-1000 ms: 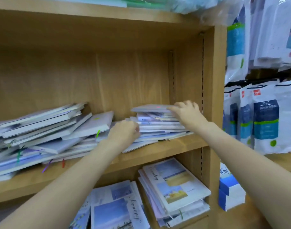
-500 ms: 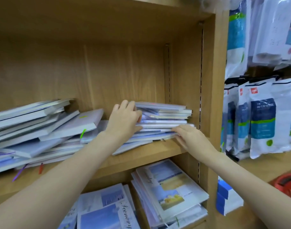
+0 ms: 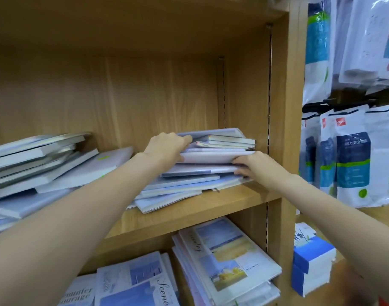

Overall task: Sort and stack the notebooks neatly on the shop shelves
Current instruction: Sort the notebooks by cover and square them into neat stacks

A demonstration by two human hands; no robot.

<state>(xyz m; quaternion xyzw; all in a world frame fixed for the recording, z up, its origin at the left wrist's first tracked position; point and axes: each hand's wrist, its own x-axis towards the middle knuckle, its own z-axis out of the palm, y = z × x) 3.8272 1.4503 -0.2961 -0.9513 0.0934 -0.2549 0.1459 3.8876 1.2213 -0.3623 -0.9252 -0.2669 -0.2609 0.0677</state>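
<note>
We grip the right-hand notebook stack [image 3: 213, 160] on the wooden shelf [image 3: 233, 199] from 2 sides, left hand [image 3: 167, 149] and right hand [image 3: 255, 166] curled around its upper portion, apparently to lift or square it.

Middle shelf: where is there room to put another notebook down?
Bare wood shows along the middle shelf's front edge, before the right stack both hands hold. Open air above. The left pile crowds the rest.

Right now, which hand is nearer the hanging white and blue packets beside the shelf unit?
Right. The right hand grips the notebook stack at its right end, closest to the packets past the shelf's side panel. The left hand holds the stack's left end, farther away.
</note>
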